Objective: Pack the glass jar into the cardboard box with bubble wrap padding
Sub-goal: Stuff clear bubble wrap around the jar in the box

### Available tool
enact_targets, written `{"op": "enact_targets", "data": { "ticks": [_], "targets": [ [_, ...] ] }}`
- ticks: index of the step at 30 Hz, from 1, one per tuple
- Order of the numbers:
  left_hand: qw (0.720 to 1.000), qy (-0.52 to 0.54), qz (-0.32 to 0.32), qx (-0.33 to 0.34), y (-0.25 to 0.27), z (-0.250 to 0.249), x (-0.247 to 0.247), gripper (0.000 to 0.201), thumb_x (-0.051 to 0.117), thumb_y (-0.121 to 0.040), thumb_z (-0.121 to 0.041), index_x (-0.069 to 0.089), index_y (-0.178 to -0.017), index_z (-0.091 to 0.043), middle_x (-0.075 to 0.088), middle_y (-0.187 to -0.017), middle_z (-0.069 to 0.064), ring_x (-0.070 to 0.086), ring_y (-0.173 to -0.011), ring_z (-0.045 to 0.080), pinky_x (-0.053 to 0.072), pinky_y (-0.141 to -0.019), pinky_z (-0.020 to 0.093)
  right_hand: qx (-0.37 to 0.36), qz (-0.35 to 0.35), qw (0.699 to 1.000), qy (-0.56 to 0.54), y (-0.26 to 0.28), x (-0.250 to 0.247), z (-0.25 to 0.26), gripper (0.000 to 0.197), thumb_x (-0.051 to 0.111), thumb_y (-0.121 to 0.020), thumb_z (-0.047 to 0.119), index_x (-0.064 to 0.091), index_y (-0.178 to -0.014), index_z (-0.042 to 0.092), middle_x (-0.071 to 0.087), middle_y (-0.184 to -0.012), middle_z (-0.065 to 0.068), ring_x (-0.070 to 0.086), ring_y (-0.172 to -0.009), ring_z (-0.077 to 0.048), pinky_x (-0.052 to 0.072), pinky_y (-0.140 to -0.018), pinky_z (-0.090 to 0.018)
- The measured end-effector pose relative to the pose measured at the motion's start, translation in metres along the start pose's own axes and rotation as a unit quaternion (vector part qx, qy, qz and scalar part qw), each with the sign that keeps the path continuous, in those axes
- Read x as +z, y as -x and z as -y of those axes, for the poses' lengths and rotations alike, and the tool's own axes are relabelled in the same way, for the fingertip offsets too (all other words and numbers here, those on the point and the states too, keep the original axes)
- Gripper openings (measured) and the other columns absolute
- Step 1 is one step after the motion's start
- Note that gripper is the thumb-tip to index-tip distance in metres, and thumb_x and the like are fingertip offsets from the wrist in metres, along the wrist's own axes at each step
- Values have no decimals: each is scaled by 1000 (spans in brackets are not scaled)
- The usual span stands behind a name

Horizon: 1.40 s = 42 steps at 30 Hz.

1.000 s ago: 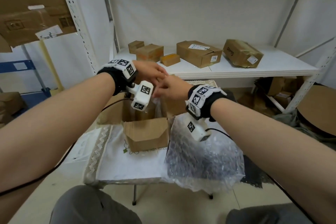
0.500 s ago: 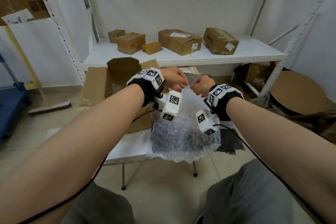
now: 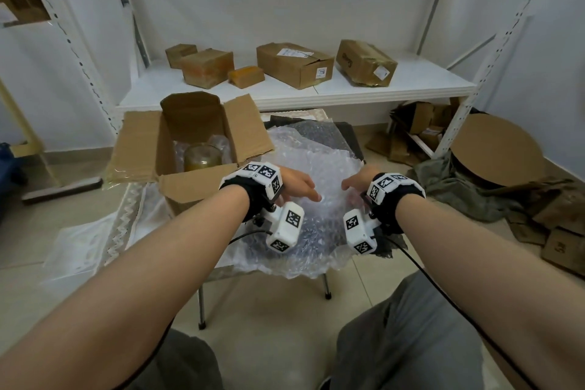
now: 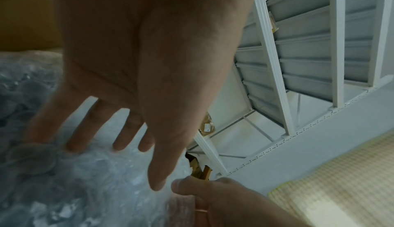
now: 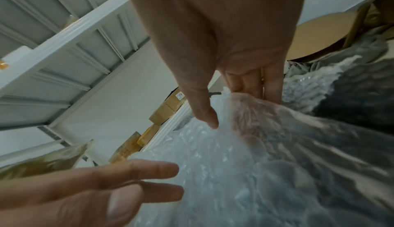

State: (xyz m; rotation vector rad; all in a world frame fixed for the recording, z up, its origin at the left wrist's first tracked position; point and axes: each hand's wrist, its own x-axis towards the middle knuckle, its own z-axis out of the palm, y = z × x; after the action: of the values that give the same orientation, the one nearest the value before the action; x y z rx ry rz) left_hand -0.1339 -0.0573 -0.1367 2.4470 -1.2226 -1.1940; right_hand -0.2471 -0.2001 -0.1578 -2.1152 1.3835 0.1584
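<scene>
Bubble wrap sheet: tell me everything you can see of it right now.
The bubble wrap is a clear, crumpled sheet spread over the cloth-covered table, right of the open cardboard box, its near edge hanging over. The left hand rests flat-fingered on it; the right hand pinches up a fold.

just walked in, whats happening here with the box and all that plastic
A person is packing a glass jar. It already stands in the open cardboard box, with some bubble wrap tucked beside it. Both hands are on a loose bubble wrap sheet spread right of the box: the left hand rests on it with fingers spread straight, the right hand has a raised fold between thumb and fingers; whether it pinches is unclear.
</scene>
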Motion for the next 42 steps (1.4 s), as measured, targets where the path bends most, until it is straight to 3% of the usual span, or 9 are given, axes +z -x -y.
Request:
{"op": "enact_targets", "data": {
  "ticks": [7, 11, 14, 19, 24, 29, 33, 39, 42],
  "targets": [
    [999, 32, -37, -1, -11, 12, 2, 70, 62, -92, -43, 29, -151, -22, 40, -150, 8, 61, -114, 29, 53, -96, 46, -35, 17, 999, 3, 8, 2, 5, 53, 78, -79, 28, 60, -123, 5, 66, -120, -13, 62, -111, -32, 51, -97, -41],
    [992, -12, -123, 39, -15, 14, 2, 81, 64, -91, -44, 23, -154, -15, 25, -160, 9, 35, -142, 28, 34, -114, 41, -69, -15, 989, -127, 12, -11, 7, 7, 55, -91, 7, 53, -95, 1, 59, -89, -12, 61, -79, -27, 52, -57, -26],
    [981, 37, -182, 50, -19, 19, 1, 93, 67, -88, -46, 14, -155, -9, 18, -162, 13, 24, -147, 29, 26, -118, 43, -84, -36, 965, -246, 5, -26, 0, 10, 48, -89, -4, 57, -94, -4, 63, -90, -19, 60, -58, -21, 47, -40, -23],
    [956, 215, -199, 24, -21, 20, -5, 91, 64, -90, -47, 18, -153, -2, 34, -154, 15, 45, -134, 34, 42, -106, 40, -111, -30, 936, -333, 6, -41, -22, 23, 46, -87, -10, 55, -71, 3, 63, -65, -9, 61, -50, -15, 47, -48, -27],
    [896, 412, -141, 86, -14, 13, -1, 32, 65, -93, -11, 57, -121, 0, 65, -87, 5, 64, -56, 8, 51, -48, 18, -127, -45, 923, -360, -2, -46, -54, 13, 62, -87, 8, 68, -94, -2, 64, -75, -11, 61, -71, -27, 51, -66, -40],
    [861, 464, -170, 121, -16, 8, 2, 27, 58, -95, -4, 60, -121, -11, 68, -98, 4, 65, -78, 15, 55, -52, 18, -140, -19, 923, -359, 3, -50, -83, 17, 58, -88, 3, 68, -88, 16, 69, -95, -19, 63, -80, -29, 52, -75, -43],
    [860, 467, -158, 130, -24, 9, 3, 31, 53, -96, 0, 61, -123, -14, 63, -107, -3, 64, -77, -4, 46, -54, 3, -140, 51, 905, -399, 5, -49, -102, 25, 55, -89, -2, 71, -104, 12, 70, -111, -20, 67, -96, -32, 53, -88, -47],
    [851, 475, -206, 87, -40, 24, 7, 60, 32, -92, 11, 69, -57, -21, 57, -82, 1, 51, -68, 15, 44, -49, 13, -129, 80, 835, -529, 4, -31, -120, 12, 51, -93, -4, 62, -98, -4, 71, -72, -9, 68, -65, -21, 56, -53, -27],
    [821, 532, -181, 99, -25, 10, 12, 45, 35, -97, 2, 64, -67, -15, 62, -91, 6, 64, -68, 17, 54, -55, 23, -119, 112, 792, -588, 3, -26, -123, 12, 63, -69, -1, 52, -74, 2, 71, -76, -11, 65, -68, -26, 56, -53, -27]
  ]
}}
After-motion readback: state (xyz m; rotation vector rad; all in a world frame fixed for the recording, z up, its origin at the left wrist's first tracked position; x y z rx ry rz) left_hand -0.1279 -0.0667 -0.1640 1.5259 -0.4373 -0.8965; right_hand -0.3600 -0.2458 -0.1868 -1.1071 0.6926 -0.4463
